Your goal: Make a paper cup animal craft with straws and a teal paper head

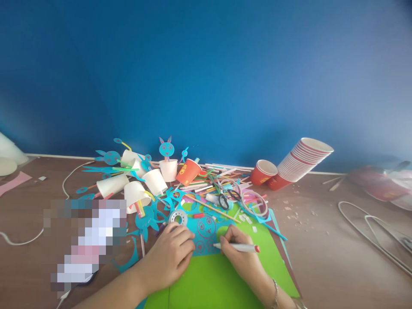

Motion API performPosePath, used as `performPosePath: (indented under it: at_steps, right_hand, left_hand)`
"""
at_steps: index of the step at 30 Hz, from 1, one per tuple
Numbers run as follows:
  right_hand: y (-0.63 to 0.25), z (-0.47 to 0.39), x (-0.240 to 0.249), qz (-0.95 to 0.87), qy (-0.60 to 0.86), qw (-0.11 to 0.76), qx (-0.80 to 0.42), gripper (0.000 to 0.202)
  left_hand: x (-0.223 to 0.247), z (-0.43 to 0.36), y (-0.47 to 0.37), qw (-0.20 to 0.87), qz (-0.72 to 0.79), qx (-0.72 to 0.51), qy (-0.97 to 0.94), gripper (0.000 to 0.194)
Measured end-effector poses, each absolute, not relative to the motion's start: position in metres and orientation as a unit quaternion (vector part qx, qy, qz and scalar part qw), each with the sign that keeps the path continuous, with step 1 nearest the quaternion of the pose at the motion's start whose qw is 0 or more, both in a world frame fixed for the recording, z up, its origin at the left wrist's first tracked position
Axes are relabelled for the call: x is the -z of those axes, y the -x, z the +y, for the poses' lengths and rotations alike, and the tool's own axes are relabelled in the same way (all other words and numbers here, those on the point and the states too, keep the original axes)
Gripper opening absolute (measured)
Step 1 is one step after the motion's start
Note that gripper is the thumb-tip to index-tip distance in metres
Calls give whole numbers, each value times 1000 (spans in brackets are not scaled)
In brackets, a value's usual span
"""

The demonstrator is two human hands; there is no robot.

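My right hand [240, 249] grips a white marker pen [246, 247] with a red end cap, its tip on a sheet of blue paper [209, 251]. Drawn in red on this sheet are a large round face [206, 226] with ears and two smaller circles below it. My left hand [175, 253] lies over the sheet's left edge, fingers loosely bent and resting on it. Under the sheet is bright green paper [199, 281]. Just beyond my left hand sit a white tape roll [178, 217] and a small red cap [198, 216].
Behind lie scissors [230, 196], rolls of tape [254, 204], coloured sticks and blue paper scraps. White cups [137, 195] with blue paper animals crowd the left. A leaning stack of paper cups [299, 163] stands right. A blurred-out device [93, 240] and cables [367, 227] lie on the table.
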State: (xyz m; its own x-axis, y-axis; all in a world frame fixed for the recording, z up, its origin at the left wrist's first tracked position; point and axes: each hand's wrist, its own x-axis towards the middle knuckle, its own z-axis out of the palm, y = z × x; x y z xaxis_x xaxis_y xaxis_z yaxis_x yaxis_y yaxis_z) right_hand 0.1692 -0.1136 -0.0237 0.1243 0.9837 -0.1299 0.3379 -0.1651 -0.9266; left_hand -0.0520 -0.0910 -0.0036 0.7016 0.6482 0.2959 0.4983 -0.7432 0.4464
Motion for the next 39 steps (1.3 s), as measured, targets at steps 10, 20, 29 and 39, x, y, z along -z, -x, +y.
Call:
performPosePath:
  at_steps: [10, 20, 29, 39]
  right_hand:
    - [-169, -113, 25, -533, 641, 379, -402, 26]
    - [-167, -113, 20, -534, 652, 375, -386, 24]
    - [-167, -113, 18, -538, 653, 370, -385, 23]
    - [-169, -115, 23, -545, 648, 362, -390, 22]
  left_hand:
    - [3, -91, 52, 157, 313, -221, -910, 15]
    - [3, -90, 53, 162, 314, -218, -910, 14]
    - [2, -90, 52, 157, 309, -224, -911, 16]
    - [2, -90, 52, 172, 311, -216, -909, 15]
